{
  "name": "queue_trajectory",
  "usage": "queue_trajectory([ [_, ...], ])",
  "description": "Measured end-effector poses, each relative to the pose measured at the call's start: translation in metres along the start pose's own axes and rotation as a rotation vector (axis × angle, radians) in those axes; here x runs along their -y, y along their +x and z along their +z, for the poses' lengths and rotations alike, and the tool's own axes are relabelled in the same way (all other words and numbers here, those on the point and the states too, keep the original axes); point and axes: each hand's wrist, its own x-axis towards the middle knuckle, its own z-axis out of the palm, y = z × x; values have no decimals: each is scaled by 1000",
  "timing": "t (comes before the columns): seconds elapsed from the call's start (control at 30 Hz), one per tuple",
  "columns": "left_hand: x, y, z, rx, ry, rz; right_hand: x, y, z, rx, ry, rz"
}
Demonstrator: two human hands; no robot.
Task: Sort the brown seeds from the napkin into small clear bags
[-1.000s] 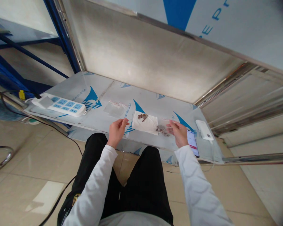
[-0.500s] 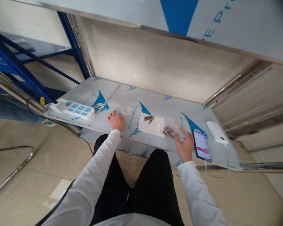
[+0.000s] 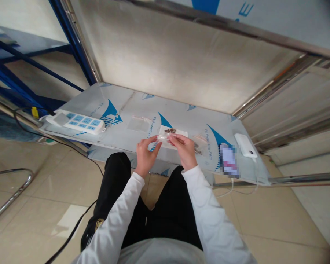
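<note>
Both my hands are together over the front middle of the shelf, holding a small clear plastic bag between them. My left hand has its fingertips closed at the bag's left edge. My right hand pinches the other side with thumb and forefinger. Beneath and behind the bag lies a white sheet, partly hidden by my fingers. On it sits a small pile of brown pieces, too small to name. Just right of my right hand lies a clear bag with similar brown pieces.
More clear plastic bagging lies left of the sheet. A white power strip is at the shelf's left end. A phone and a white cabled device lie at the right. An upper shelf overhangs the back.
My left hand has moved right from the bagging, and my right hand has moved left from the filled bag. They now meet over the white sheet with a clear bag between them.
</note>
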Motion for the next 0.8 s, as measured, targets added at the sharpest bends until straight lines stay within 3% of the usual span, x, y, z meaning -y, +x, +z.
queue_trajectory([
  [0.13, -19, 4, -14, -107, -154, -167, 6, -11, 5, -102, -248, -272],
  [0.27, -28, 10, -18, 140, -463, -370, 10, -30, 9, -94, -448, -426],
  [0.33, -27, 9, -15, 194, -548, -454, 9, -37, 11, -97, -480, -456],
  [0.47, -22, -3, -3, 53, -568, -624, 2, -43, 12, -160, -491, -438],
  [0.53, -24, -11, 3, 68, -664, -690, -3, -44, 10, -185, -466, -418],
  [0.67, -30, -20, 11, 180, -872, -530, -13, -49, 5, -208, -404, -365],
  [0.8, -29, -25, 16, 168, -813, -416, -17, -54, -2, -205, -442, -315],
])
